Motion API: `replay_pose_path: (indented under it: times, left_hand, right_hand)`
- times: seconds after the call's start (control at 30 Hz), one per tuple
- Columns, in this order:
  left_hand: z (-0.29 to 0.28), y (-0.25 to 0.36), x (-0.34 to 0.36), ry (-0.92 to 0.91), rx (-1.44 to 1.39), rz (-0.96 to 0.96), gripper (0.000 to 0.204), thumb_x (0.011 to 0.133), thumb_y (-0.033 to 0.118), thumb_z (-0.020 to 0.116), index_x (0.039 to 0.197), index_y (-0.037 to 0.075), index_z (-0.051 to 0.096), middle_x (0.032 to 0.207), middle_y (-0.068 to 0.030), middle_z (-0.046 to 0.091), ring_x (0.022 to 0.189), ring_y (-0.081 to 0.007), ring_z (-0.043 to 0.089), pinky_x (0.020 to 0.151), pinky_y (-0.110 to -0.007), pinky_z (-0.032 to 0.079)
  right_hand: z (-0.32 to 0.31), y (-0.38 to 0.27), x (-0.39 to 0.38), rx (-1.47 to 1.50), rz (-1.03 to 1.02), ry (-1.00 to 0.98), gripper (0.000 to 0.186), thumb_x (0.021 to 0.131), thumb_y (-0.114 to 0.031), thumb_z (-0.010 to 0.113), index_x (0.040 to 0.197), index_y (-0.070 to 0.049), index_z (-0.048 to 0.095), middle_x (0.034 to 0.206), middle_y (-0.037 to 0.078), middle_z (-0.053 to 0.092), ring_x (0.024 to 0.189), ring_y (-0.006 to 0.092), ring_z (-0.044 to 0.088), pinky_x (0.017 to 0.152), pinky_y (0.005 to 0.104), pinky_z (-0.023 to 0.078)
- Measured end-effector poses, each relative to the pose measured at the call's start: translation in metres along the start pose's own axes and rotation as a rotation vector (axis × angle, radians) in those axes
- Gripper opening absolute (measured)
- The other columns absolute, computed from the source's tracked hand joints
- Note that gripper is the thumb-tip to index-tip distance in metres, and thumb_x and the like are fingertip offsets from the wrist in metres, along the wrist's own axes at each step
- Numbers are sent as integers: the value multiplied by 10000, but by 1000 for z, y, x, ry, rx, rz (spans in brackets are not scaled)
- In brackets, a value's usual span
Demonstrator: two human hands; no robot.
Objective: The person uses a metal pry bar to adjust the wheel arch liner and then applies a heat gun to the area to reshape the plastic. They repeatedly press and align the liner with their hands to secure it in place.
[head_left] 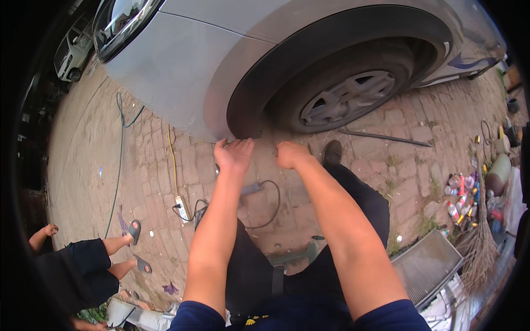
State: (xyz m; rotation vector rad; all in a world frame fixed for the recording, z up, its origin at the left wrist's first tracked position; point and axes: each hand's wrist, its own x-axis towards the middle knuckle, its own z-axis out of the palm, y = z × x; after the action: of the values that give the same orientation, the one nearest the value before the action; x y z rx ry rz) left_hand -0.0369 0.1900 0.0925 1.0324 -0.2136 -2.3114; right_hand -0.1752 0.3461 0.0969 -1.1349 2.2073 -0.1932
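Note:
A silver car (176, 66) fills the top of the view, with a dark wheel arch trim (259, 71) around its front wheel (348, 99). My left hand (234, 156) is palm up with its fingers stretched out. Its fingertips meet the trim's lower front end, at the corner of the bumper. To the right, just below the wheel well, my right hand (292, 155) has its fingers curled in. Whatever it may hold is hidden. Beneath my forearms, a grey corded tool (252, 189) lies on the paving, partly covered by my left arm.
A long dark bar (386, 138) lies beside the wheel. On the left are a white power strip (181, 208), a yellow cord (172, 157) and a hose (120, 149). Another person (83, 270) stands lower left. A radiator (428, 267), a broom (480, 243) and bottles (462, 198) crowd the right.

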Motion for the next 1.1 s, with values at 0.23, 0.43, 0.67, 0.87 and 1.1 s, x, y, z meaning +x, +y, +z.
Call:
replay_pose_path:
  times: [0.23, 0.43, 0.67, 0.87, 1.1]
  left_hand:
    - [2, -12, -9, 40, 62, 50, 775, 1032, 302, 462, 1613, -156, 229, 1726, -328, 265, 1603, -497, 308, 1315, -584, 307]
    - [21, -40, -21, 105, 74, 136, 739, 988, 261, 475, 1626, -73, 308, 1770, -223, 258, 1635, -420, 272, 1346, -541, 230]
    - [29, -34, -25, 105, 105, 121, 730, 999, 252, 515, 1586, -125, 297, 1687, -309, 340, 1580, -475, 364, 1304, -603, 323]
    - [30, -31, -26, 82, 143, 119, 726, 973, 246, 552, 1528, -166, 326, 1635, -353, 386, 1569, -499, 370, 1302, -607, 332]
    - [32, -33, -26, 65, 198, 121, 653, 953, 278, 528, 1443, -150, 470, 1612, -330, 439, 1548, -475, 391, 1309, -549, 312]
  right_hand:
    - [89, 5, 85, 1159, -48, 620, 313, 988, -67, 589, 1262, -6, 728, 1246, 172, 775, 1154, 306, 743, 1008, 367, 556]
    - [112, -19, 92, 1550, -182, 677, 411, 966, 75, 481, 1276, -9, 738, 1306, 117, 746, 1246, 230, 684, 1055, 308, 513]
    - [103, -24, 83, 1464, -203, 775, 384, 893, 73, 500, 1158, -13, 765, 1288, 159, 716, 1228, 343, 675, 1062, 388, 528]
    - [86, -33, 86, 1294, -96, 835, 261, 863, -5, 593, 1065, -65, 746, 1169, 129, 701, 1103, 378, 669, 966, 471, 551]
    - [77, -22, 67, 1208, -186, 766, 305, 835, -68, 661, 1133, -79, 727, 1158, 127, 682, 1091, 391, 661, 915, 482, 563]
